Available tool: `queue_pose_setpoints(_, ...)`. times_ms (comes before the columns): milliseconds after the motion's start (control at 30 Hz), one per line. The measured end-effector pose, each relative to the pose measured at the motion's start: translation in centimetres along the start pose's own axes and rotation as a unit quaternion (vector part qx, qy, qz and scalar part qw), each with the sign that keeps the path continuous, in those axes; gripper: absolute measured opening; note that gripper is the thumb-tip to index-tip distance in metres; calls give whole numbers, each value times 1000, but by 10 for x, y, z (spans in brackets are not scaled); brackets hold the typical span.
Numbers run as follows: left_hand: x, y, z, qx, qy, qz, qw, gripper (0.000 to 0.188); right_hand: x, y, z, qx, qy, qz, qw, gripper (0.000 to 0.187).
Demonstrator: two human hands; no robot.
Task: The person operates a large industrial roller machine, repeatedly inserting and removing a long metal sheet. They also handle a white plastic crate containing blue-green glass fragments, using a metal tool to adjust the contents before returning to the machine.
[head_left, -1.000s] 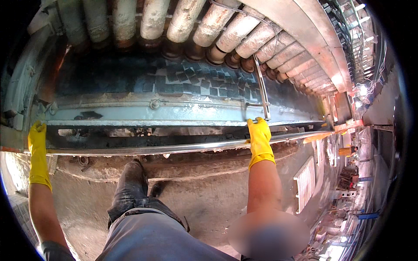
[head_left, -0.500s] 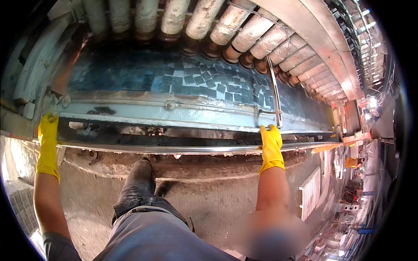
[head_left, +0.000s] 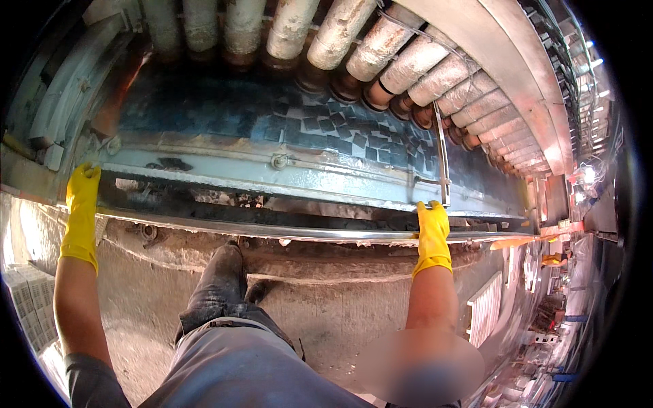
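Note:
Both my hands wear yellow rubber gloves, and my arms are spread wide. My left hand (head_left: 83,185) is closed at the left end of a long, pale, wet panel (head_left: 326,182), its fingers curled at the near edge. Farther right, my right hand (head_left: 433,223) has its fingers bent over the same edge, close to the foot of a thin metal bar (head_left: 441,155). The undersides of both grips are hidden. Beyond the panel lies a dark wet bed covered with flat dark square tiles (head_left: 326,126), some overlapping.
Thick, crusted, pale cylinders (head_left: 330,34) stand in a row along the far side. A shiny metal rail (head_left: 320,234) runs between me and the panel, with a dark gap behind it. A white slatted grate (head_left: 485,309) lies on the concrete floor (head_left: 326,306) at right.
The whole view has turned slightly, so the machine and both hands sit a little farther right in the picture. Both hands stay at the panel's near edge.

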State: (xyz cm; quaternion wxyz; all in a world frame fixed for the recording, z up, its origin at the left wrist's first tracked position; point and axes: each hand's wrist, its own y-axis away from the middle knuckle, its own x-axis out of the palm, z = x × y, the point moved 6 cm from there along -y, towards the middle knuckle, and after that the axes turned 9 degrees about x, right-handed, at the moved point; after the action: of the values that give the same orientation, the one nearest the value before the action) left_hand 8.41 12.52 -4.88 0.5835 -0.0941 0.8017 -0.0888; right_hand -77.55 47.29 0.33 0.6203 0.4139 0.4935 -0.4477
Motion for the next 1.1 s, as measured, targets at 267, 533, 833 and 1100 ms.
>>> queue_pose_setpoints(267,5,-46,-7,-15,6,28,999,49,9,-33,23,25,-27,20,999,60)
queue_pose_setpoints(533,-3,-62,-32,-13,-5,35,999,52,2,-39,43,24,-7,13,1000,59)
queue_pose_setpoints(833,-9,-67,-43,-15,-22,32,999,48,-12,-21,68,50,-46,44,997,60)
queue_pose_setpoints(1100,-4,-86,-54,-27,-22,47,998,48,9,-63,63,3,-39,16,999,60)
